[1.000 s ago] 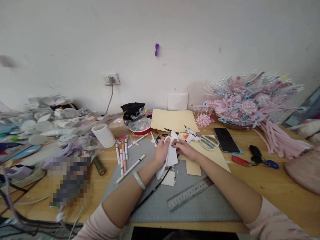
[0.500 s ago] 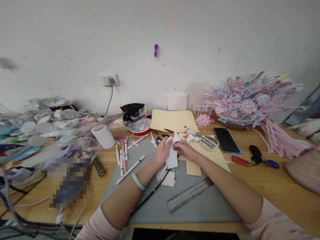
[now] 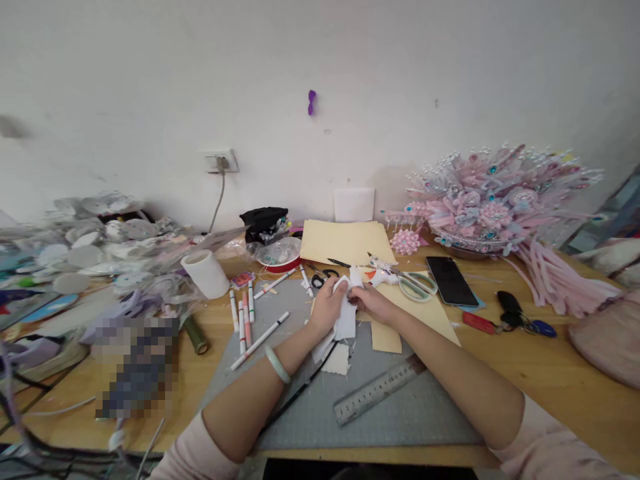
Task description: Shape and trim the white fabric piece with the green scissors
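Both hands are together over the grey cutting mat (image 3: 295, 417). My left hand (image 3: 327, 308), with a pale bangle at the wrist, is closed on a piece of white paper (image 3: 345, 323). My right hand (image 3: 371, 300) pinches the same paper at its upper right part, fingers curled and partly hidden. A torn white scrap (image 3: 336, 360) lies on the mat just below the paper, and a black cord (image 3: 300, 389) runs from there toward the front. Beneath my right forearm lies a steel ruler (image 3: 377, 390). Black-handled scissors (image 3: 325, 275) rest behind my left hand.
Several white markers (image 3: 260, 341) lie left of my hands, near a paper roll (image 3: 205, 274). Cream sheets (image 3: 347, 240) are at the back. On the right are pale-handled scissors (image 3: 417, 287), a phone (image 3: 453, 280), keys (image 3: 510, 310) and a pink beaded headdress (image 3: 490, 207). Clutter fills the left side.
The two hands stay nearly in place, still holding the white paper. Its upper part has shifted slightly between the fingers. The camera view has moved very slightly.
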Demonstrator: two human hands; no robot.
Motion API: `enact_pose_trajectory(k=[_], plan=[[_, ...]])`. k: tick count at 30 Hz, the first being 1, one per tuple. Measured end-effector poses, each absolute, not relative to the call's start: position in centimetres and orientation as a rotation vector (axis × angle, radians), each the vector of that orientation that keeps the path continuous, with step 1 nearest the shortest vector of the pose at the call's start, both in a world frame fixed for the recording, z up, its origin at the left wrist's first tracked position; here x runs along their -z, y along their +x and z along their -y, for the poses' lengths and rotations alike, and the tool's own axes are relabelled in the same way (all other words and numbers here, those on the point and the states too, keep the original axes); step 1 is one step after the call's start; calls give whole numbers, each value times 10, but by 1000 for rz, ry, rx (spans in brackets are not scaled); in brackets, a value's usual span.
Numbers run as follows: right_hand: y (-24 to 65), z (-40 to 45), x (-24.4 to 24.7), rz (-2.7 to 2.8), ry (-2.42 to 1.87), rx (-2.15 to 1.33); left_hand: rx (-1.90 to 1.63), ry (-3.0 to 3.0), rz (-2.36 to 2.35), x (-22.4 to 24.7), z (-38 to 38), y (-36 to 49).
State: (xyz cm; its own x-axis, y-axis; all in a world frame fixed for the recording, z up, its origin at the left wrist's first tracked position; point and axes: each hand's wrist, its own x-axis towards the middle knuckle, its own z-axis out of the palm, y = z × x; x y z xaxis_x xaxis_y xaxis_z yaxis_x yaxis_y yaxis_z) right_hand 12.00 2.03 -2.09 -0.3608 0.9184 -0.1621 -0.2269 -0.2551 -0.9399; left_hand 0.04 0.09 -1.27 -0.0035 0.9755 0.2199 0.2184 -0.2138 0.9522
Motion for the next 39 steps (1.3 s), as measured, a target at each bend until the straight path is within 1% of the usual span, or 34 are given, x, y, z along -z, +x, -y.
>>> enact_pose_trajectory(k=[5, 17, 25, 30, 39], plan=[[118, -19, 18, 1112, -956, -1754, -1314, 1502, -1264, 16, -2, 2], [117, -17, 16, 1113, -938, -1783, -1354, 1211, -1153, 13, 2, 7], [119, -14, 14, 1154, -799, -1850, -1392, 918, -1048, 3, 0, 3], [119, -14, 13, 1143, -757, -1862, -1369, 992, -1067, 3, 0, 1], [117, -12, 13, 1151, -816, -1818, -1265, 1267, -1193, 4, 2, 0]])
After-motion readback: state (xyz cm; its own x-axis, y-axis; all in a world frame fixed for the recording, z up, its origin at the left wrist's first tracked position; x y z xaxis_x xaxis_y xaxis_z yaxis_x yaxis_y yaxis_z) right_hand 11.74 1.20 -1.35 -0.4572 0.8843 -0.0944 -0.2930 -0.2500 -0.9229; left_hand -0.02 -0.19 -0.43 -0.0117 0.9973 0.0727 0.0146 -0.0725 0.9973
